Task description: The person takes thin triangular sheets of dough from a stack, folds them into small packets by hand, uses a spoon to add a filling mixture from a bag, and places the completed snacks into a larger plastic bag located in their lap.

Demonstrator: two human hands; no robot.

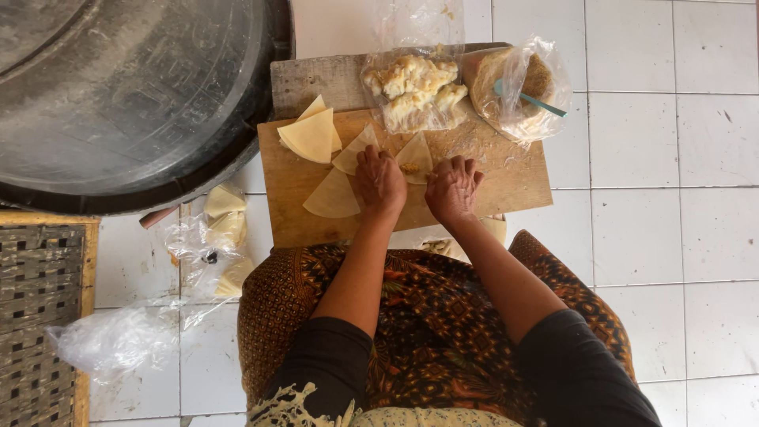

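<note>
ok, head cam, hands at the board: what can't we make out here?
- Fingertips of left hand and right hand: curled under, backs of hands hide them.
- Wrapper triangle between them: partly covered.
- Bag of filling: plastic blurs contents.
- Black tub: cut off by frame edge.

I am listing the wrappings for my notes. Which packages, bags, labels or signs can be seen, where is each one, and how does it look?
Clear plastic bag, far edge of the wooden board: crumpled, holds pale yellow lumps.
Second clear bag, board's far right corner: around a round tan block, teal spoon handle sticking out.
Open clear bag, floor left of board: holds pale wrappers.
Empty-looking crumpled bag, floor near the woven basket.
No labels, signs or screens visible.
</note>
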